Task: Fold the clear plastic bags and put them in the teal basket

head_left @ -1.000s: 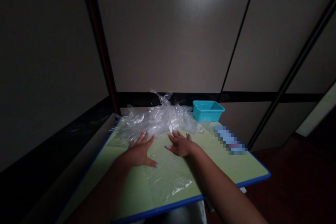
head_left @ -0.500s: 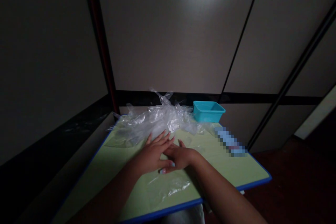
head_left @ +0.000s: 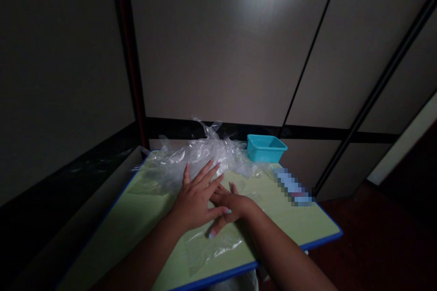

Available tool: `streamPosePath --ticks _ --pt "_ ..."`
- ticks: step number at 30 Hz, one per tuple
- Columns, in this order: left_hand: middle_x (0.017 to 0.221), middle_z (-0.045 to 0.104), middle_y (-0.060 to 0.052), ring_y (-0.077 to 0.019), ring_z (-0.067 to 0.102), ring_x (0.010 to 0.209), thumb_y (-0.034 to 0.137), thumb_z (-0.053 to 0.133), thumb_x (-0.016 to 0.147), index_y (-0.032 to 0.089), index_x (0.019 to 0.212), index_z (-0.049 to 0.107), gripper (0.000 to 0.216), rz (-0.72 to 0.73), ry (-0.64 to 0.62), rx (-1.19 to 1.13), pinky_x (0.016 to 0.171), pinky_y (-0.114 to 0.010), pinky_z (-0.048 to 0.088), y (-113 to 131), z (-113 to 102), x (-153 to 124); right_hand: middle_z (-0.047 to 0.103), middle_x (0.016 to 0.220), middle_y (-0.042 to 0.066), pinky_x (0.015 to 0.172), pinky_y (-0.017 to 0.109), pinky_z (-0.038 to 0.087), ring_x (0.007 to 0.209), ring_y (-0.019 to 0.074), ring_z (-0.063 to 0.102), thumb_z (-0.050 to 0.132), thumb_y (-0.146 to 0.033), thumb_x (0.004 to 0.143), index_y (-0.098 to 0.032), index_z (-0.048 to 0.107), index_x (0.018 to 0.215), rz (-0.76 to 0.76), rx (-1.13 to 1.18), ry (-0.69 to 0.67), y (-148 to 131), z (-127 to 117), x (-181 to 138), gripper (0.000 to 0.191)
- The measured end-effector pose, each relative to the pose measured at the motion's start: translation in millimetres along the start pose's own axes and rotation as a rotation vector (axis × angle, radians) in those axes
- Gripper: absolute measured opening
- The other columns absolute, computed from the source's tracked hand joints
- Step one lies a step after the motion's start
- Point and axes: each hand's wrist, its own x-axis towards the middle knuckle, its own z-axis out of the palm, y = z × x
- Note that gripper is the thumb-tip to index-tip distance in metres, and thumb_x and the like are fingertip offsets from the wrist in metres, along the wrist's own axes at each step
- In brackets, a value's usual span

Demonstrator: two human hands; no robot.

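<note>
My left hand [head_left: 196,198] is open with its fingers spread, held partly over the fingers of my right hand [head_left: 232,204]. That right hand lies low over the table, fingers stretched and thumb apart, on or just above a clear plastic bag [head_left: 213,245] that lies flat near the front edge. Part of the bag is hidden beneath the hands. Beyond my left fingertips is a crumpled heap of clear plastic bags [head_left: 205,154]. Whether my left palm touches my right hand, I cannot tell.
The yellow-green table [head_left: 290,223] has a blue edge. At its back right corner stands a turquoise plastic basket [head_left: 266,150]. A blurred-out bluish item [head_left: 293,186] lies near the right edge. Large grey panels [head_left: 218,54] rise behind the table.
My left hand has lifted a little, its fingers spreading wider. My right thumb has moved slightly towards the front edge. The whole view has shifted a little.
</note>
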Motion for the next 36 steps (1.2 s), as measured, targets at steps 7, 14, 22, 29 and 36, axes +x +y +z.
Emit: streamPosePath --ticks 7,14,22,29,36 --pt "0.148 0.002 -0.01 -0.0217 0.004 0.135 0.053 0.044 0.082 0.013 0.142 0.005 0.082 -0.065 -0.347 -0.459 0.109 -0.039 0.015 -2 31 -8 -0.015 0.146 0.008 0.091 0.066 -0.013 0.13 0.0335 -0.018 0.07 -0.055 0.057 -0.03 -0.012 0.138 -0.036 -0.032 0.027 13 10 10 0.118" --pt "0.145 -0.009 -0.019 -0.027 -0.008 0.133 0.065 0.051 0.07 -0.001 0.139 -0.003 0.109 -0.23 -0.63 -0.335 0.109 -0.039 0.01 -8 50 -13 -0.02 0.143 0.009 0.094 0.062 -0.014 0.131 0.0301 -0.017 0.072 -0.048 0.056 -0.027 -0.014 0.138 -0.033 -0.018 -0.001 20 11 16 0.12" --pt "0.146 0.001 -0.016 -0.0233 -0.002 0.134 0.06 0.023 0.086 0.002 0.14 0.009 0.081 -0.229 -0.522 -0.265 0.109 -0.04 0.007 -5 37 -9 -0.008 0.146 0.014 0.1 0.057 -0.008 0.133 0.0297 -0.007 0.067 -0.055 0.059 -0.017 -0.008 0.14 0.167 0.01 0.117 28 -10 -17 0.118" --pt "0.147 0.0 -0.01 -0.0165 0.004 0.135 0.054 0.013 0.09 0.01 0.142 0.004 0.069 -0.255 -0.523 -0.455 0.109 -0.033 0.013 0 44 -10 0.003 0.148 0.006 0.103 0.056 0.003 0.135 0.0221 0.0 0.034 -0.042 0.088 -0.022 -0.002 0.142 0.068 -0.038 0.188 22 14 -43 0.067" --pt "0.145 0.004 -0.017 -0.0277 -0.003 0.134 0.075 0.043 0.066 0.008 0.141 0.01 0.105 -0.148 -0.609 -0.17 0.107 -0.049 0.007 -3 49 -14 0.003 0.147 0.007 0.103 0.054 -0.006 0.135 0.0225 0.001 0.031 -0.047 0.088 -0.02 0.002 0.142 0.06 -0.117 0.245 19 30 -38 0.068"
